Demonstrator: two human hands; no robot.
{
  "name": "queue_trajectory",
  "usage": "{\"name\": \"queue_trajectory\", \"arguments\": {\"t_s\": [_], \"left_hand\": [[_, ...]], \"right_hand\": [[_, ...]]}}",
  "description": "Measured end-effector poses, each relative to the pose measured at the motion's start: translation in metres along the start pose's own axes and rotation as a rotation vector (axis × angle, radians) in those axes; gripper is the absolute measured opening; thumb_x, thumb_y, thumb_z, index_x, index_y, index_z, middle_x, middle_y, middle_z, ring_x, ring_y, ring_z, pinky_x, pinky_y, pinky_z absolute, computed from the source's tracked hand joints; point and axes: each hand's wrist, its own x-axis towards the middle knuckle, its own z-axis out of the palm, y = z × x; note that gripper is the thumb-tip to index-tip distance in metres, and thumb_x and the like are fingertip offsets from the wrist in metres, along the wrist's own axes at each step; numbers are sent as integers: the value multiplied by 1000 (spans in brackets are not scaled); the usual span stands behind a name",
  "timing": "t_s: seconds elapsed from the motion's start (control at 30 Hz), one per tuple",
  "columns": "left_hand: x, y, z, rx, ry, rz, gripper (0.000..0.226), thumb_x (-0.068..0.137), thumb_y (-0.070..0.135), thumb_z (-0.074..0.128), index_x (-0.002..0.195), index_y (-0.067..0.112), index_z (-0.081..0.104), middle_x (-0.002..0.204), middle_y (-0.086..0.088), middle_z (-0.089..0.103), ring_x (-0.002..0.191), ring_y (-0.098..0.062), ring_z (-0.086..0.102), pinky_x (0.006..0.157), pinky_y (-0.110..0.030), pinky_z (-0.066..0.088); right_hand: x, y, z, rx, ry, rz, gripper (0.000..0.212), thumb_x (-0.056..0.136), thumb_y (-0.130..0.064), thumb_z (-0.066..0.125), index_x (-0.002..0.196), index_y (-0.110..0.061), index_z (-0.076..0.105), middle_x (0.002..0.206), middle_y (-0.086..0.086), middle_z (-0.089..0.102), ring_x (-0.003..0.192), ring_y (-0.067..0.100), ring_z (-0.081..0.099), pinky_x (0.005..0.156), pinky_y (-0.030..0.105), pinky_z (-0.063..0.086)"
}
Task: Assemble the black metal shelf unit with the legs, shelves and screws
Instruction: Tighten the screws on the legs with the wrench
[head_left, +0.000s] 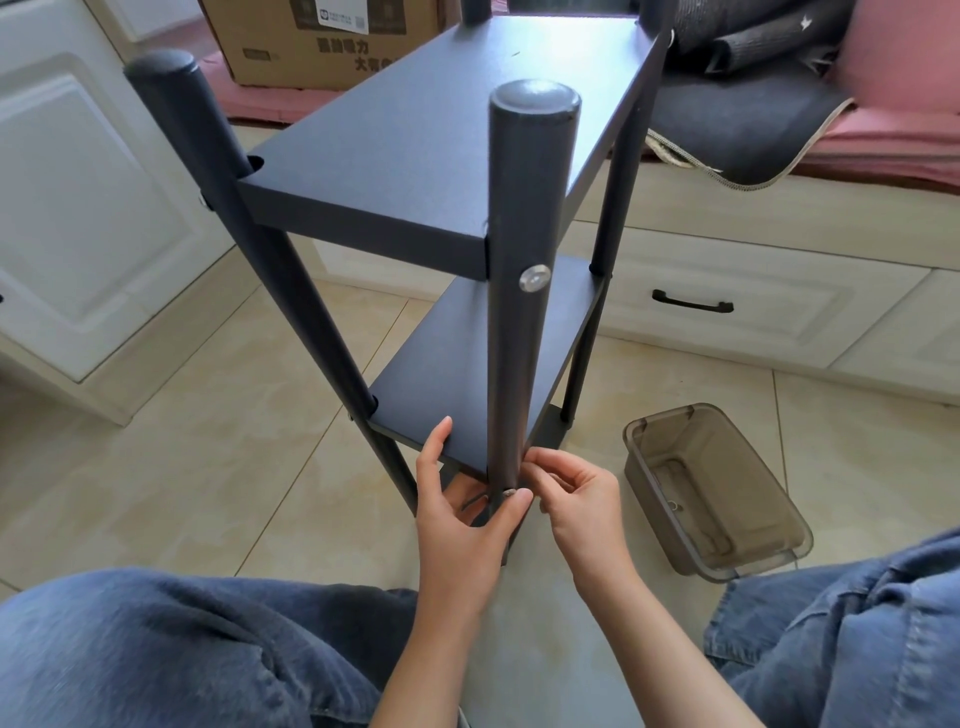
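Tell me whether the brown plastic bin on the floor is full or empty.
Nearly empty. The brown plastic bin sits open-topped on the tiles, and only one small metal piece shows on its bottom.

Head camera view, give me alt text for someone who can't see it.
Both hands work a screw into the near leg of a black shelf unit at the middle shelf: the left hand holds the shelf's edge, the right hand pinches beside the screw. A brown plastic bin sits on the tiled floor to the right.
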Motion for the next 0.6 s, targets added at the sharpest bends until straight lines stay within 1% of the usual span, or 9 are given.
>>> {"name": "queue_trajectory", "arguments": {"t_s": [0.07, 0.17, 0.27, 0.37, 0.53, 0.6], "left_hand": [[0, 0, 1, -3, 6, 3, 89, 78, -2, 81, 136, 52, 39, 108, -3, 74, 99, -15, 73, 84, -22, 57], [0, 0, 2, -1, 17, 5, 88, 78, 0, 82, 136, 51, 40, 108, -2, 74, 98, -12, 72, 81, -19, 56], [0, 0, 2, -3, 21, 8, 89, 77, 1, 83, 136, 51, 40, 113, -4, 72, 99, -12, 72, 82, -18, 56], [-1, 2, 2, -15, 23, 11, 88, 77, -2, 82, 136, 48, 41, 108, -5, 73, 96, -13, 73, 79, -17, 55], [-1, 3, 2, -16, 24, 4, 88, 77, -3, 82, 137, 47, 42, 101, -1, 74, 94, -11, 73, 79, -18, 57], [-1, 3, 2, -8, 27, 4, 88, 77, -3, 82, 138, 46, 41, 100, 0, 74, 93, -10, 73, 78, -18, 57]], "right_hand": [[-1, 0, -3, -19, 2, -10, 29, 87, 0, 69, 79, -26, 75, 77, -9, 76, 70, -3, 67, 60, 10, 46], [-2, 0, -9, -31, 8, -11, 28, 87, 0, 70, 79, -26, 76, 78, -8, 76, 67, -4, 64, 61, 10, 46], [-3, 0, -12, -54, 0, -22, 29, 86, 0, 71, 79, -28, 76, 81, -8, 77, 74, 0, 69, 66, 11, 48], [-4, -3, -12, -87, 0, -60, 32, 85, 1, 71, 77, -29, 76, 81, -9, 77, 82, 6, 72, 73, 13, 52], [-5, -7, -7, -188, 10, -119, 37, 85, -2, 73, 76, -38, 72, 78, -18, 74, 81, 0, 69, 72, 11, 50], [-5, -7, -5, -202, 14, -123, 37, 85, -3, 73, 76, -39, 71, 77, -19, 74, 80, -2, 68, 72, 11, 50]]}}
